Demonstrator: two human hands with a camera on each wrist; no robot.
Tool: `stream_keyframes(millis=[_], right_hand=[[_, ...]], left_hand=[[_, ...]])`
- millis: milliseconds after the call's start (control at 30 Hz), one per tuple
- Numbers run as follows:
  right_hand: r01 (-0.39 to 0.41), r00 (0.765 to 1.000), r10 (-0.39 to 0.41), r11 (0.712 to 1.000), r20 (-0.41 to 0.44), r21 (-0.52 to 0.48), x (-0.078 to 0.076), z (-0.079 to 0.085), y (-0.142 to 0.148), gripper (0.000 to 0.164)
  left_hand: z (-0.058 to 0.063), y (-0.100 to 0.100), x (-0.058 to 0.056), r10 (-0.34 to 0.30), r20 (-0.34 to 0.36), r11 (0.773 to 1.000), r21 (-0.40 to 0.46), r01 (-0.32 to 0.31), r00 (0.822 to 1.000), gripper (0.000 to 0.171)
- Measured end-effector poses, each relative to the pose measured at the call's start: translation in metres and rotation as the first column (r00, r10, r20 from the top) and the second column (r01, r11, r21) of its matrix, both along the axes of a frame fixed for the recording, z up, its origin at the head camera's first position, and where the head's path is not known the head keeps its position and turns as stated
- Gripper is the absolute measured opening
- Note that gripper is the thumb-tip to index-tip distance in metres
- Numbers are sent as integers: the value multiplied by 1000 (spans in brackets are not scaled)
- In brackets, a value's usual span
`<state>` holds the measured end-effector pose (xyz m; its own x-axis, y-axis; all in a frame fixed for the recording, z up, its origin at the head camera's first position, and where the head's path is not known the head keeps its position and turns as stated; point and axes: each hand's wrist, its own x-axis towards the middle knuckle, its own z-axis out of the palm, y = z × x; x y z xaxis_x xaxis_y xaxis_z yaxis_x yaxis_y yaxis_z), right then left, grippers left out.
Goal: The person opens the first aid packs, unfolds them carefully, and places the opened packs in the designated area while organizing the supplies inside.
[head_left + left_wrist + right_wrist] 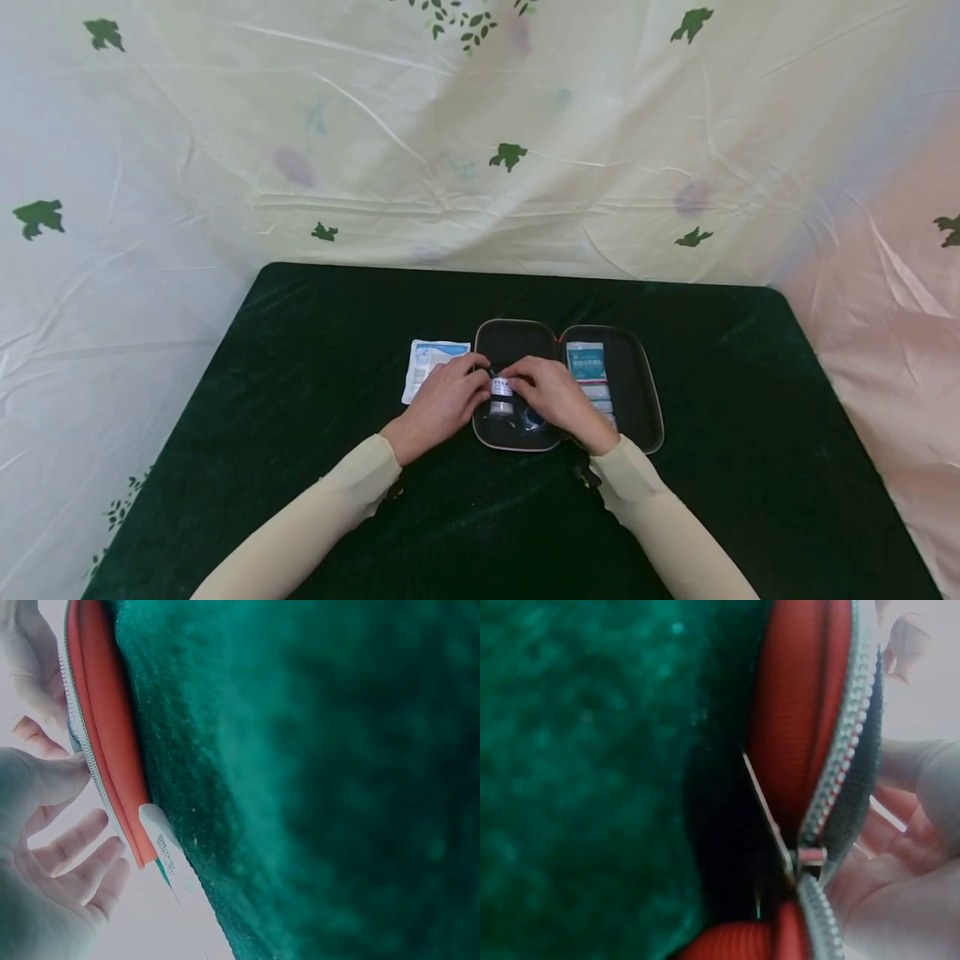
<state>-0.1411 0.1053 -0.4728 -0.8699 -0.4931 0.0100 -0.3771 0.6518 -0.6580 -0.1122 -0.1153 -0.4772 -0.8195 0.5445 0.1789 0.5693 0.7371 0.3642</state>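
Observation:
A zip case (517,337) with red sides and a black lining lies spread open on the table. In its left half is a small bottle (502,407) with a white label and a dark band across it. My right hand (553,393) reaches over the hinge and pinches the bottle near its upper end. From the left, my left hand (444,398) reaches over the rim, fingertips at the bottle's left side. In the left wrist view, the left thumb (64,778) lies at the zipper edge; the rim hides its tip. A clear-wrapped bluish item (533,419) lies under the right hand.
Left of the case lies a white and blue packet (420,367), partly behind the left hand. Teal and white packets (587,362) sit in the case's right half. A dark green cloth (337,333) covers the table, with patterned curtains (600,192) round it.

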Motion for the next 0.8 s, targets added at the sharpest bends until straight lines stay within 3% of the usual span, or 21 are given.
stream_keyframes(millis=[600, 700, 800], right_hand=[[-170, 985, 170, 985, 13, -12, 7, -3, 13, 29], [-183, 983, 183, 983, 22, -5, 10, -2, 20, 37], [-183, 983, 183, 982, 6, 39, 14, -1, 27, 49]], left_hand=[[-1, 0, -2, 6, 65, 1000, 10, -6, 998, 4], [-1, -1, -2, 10, 97, 999, 30, -13, 995, 9], [0, -4, -1, 1, 139, 998, 62, -9, 990, 24]])
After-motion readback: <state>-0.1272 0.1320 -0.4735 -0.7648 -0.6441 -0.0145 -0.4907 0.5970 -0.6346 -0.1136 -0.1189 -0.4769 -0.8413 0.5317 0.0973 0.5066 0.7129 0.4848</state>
